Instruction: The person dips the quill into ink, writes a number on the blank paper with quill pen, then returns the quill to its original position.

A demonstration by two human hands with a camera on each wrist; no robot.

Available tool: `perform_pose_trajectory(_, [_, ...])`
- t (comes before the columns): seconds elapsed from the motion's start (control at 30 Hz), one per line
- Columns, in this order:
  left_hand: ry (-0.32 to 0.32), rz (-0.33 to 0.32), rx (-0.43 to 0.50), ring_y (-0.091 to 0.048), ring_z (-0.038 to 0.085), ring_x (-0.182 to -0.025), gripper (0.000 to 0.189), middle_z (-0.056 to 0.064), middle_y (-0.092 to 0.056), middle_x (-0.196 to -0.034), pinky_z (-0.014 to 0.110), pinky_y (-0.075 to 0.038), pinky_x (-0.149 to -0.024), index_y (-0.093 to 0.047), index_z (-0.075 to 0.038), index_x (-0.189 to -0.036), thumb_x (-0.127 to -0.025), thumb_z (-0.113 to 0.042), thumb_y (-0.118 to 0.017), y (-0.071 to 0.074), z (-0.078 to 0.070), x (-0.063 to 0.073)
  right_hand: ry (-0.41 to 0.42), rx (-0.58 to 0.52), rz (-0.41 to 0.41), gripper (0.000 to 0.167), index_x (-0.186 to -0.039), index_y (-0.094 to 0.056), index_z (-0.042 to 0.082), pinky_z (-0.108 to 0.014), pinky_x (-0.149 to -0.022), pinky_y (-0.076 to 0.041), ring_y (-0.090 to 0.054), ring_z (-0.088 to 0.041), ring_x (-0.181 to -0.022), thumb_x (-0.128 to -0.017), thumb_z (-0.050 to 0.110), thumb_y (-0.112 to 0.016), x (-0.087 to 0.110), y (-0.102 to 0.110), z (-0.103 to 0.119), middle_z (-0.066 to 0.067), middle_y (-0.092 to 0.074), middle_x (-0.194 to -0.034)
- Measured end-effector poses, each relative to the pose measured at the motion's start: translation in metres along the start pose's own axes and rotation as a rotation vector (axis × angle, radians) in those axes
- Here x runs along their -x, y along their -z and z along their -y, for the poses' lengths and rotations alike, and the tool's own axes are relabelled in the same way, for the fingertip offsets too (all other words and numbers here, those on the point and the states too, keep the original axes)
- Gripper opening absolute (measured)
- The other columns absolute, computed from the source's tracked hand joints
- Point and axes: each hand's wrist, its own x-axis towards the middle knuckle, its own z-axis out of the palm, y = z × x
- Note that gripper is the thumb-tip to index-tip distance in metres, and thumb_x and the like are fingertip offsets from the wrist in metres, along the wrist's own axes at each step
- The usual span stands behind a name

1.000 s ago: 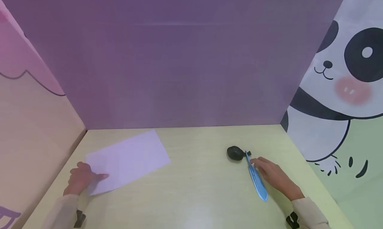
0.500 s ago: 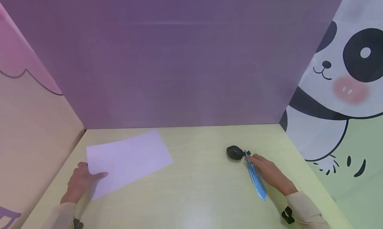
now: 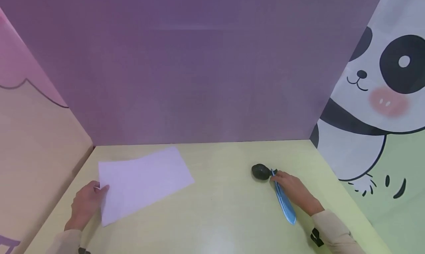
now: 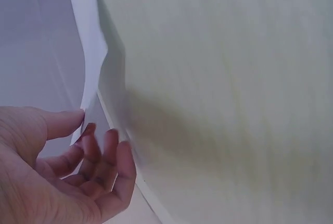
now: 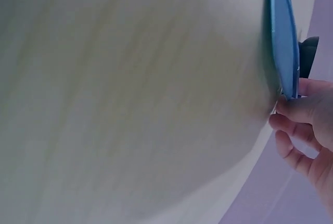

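Note:
A sheet of white paper, tinted violet by the light, lies at the left of the table. Its near-left edge curves up off the surface. There my left hand pinches it between thumb and fingers; in the left wrist view the paper bends beside the thumb. At the right, my right hand pinches the narrow upper end of a slim blue leaf-shaped thing. Its pointed end lies toward me. Right at the pinched end is a black round bulb with a short neck. In the right wrist view the blue piece rises above the fingertips.
The pale wooden table spreads between the two hands. A purple panel closes off the back, and a panda-printed wall stands at the right. A pinkish-beige wall runs along the left.
The left hand has gone from resting its thumb across the paper to pinching its edge; that edge has lifted and the sheet shifted slightly right. The right hand's fingers moved slightly left, toward the bulb.

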Motion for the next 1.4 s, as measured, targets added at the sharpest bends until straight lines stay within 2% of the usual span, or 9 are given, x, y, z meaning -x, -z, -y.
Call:
perform_pose_trajectory(0.23, [-0.011, 0.041, 0.000, -0.064, 0.039, -0.089, 0.051, 0.035, -0.064, -0.115, 0.039, -0.047, -0.061, -0.055, 0.014, -0.123, -0.108, -0.035, -0.048, 0.000, 0.003, -0.001, 0.028, 0.029, -0.026, 0.033, -0.106, -0.073, 0.008, -0.023, -0.061, -0.055, -0.052, -0.009, -0.077, -0.084, -0.016, -0.074, 0.001, 0.000, -0.001, -0.003, -0.061, -0.092])
perform_pose_trajectory(0.4, [-0.006, 0.062, -0.007, -0.066, 0.036, -0.087, 0.054, 0.037, -0.063, -0.118, 0.034, -0.046, -0.058, -0.055, 0.015, -0.124, -0.108, -0.036, -0.048, 0.001, 0.004, -0.002, 0.038, -0.001, -0.037, 0.034, -0.108, -0.073, 0.008, -0.021, -0.061, -0.055, -0.051, -0.009, -0.079, -0.083, -0.014, -0.077, 0.002, 0.000, -0.006, -0.001, -0.060, -0.094])
perform_pose_trajectory(0.6, [0.018, 0.134, 0.004, -0.068, 0.033, -0.084, 0.060, 0.035, -0.067, -0.112, 0.037, -0.048, -0.060, -0.052, 0.017, -0.130, -0.108, -0.038, -0.048, 0.005, 0.004, -0.003, 0.062, -0.044, -0.126, 0.038, -0.107, -0.073, 0.010, -0.024, -0.061, -0.057, -0.054, -0.009, -0.081, -0.079, -0.014, -0.081, 0.005, 0.001, -0.010, 0.000, -0.062, -0.096])
perform_pose_trajectory(0.83, [0.018, 0.172, 0.033, -0.072, 0.027, -0.079, 0.058, 0.036, -0.066, -0.116, 0.037, -0.050, -0.062, -0.052, 0.018, -0.129, -0.106, -0.035, -0.053, 0.007, 0.004, -0.006, 0.057, -0.078, -0.218, 0.043, -0.110, -0.074, 0.008, -0.030, -0.064, -0.061, -0.062, -0.012, -0.085, -0.074, -0.012, -0.086, -0.002, 0.001, -0.011, 0.000, -0.066, -0.100])
perform_pose_trajectory(0.93, [0.039, 0.198, 0.081, -0.073, 0.023, -0.075, 0.059, 0.031, -0.069, -0.108, 0.033, -0.051, -0.062, -0.050, 0.020, -0.131, -0.106, -0.033, -0.054, 0.006, 0.004, -0.005, 0.069, -0.084, -0.250, 0.044, -0.109, -0.074, 0.008, -0.028, -0.064, -0.060, -0.062, -0.010, -0.083, -0.072, -0.012, -0.087, -0.004, 0.000, -0.011, 0.001, -0.066, -0.098])
perform_pose_trajectory(1.03, [0.057, 0.215, 0.114, -0.074, 0.021, -0.072, 0.059, 0.020, -0.074, -0.094, 0.032, -0.052, -0.063, -0.048, 0.020, -0.131, -0.105, -0.032, -0.056, 0.005, 0.003, -0.003, 0.066, -0.096, -0.262, 0.043, -0.108, -0.075, 0.008, -0.026, -0.064, -0.059, -0.062, -0.009, -0.080, -0.072, -0.011, -0.088, -0.005, -0.001, -0.010, 0.002, -0.067, -0.096])
perform_pose_trajectory(1.13, [0.060, 0.212, 0.126, -0.074, 0.021, -0.071, 0.058, 0.012, -0.075, -0.085, 0.033, -0.053, -0.063, -0.049, 0.020, -0.130, -0.105, -0.030, -0.057, 0.006, 0.002, -0.002, 0.033, -0.119, -0.254, 0.039, -0.109, -0.074, 0.006, -0.025, -0.065, -0.058, -0.063, -0.008, -0.080, -0.075, -0.009, -0.086, -0.008, 0.000, -0.006, 0.002, -0.069, -0.095])
perform_pose_trajectory(1.3, [0.064, 0.195, 0.113, -0.073, 0.018, -0.070, 0.057, 0.016, -0.075, -0.091, 0.031, -0.050, -0.063, -0.050, 0.019, -0.130, -0.104, -0.031, -0.058, 0.009, -0.002, 0.000, -0.055, -0.194, -0.242, 0.029, -0.112, -0.073, 0.003, -0.028, -0.066, -0.059, -0.064, -0.009, -0.081, -0.086, -0.007, -0.079, -0.015, 0.004, 0.000, 0.000, -0.072, -0.096])
perform_pose_trajectory(1.4, [0.069, 0.189, 0.120, -0.073, 0.017, -0.068, 0.056, 0.011, -0.075, -0.088, 0.030, -0.047, -0.064, -0.050, 0.018, -0.130, -0.104, -0.032, -0.057, 0.010, -0.005, 0.001, -0.114, -0.269, -0.255, 0.023, -0.109, -0.073, 0.003, -0.026, -0.063, -0.058, -0.064, -0.008, -0.081, -0.090, -0.008, -0.075, -0.020, 0.006, 0.004, -0.001, -0.073, -0.096])
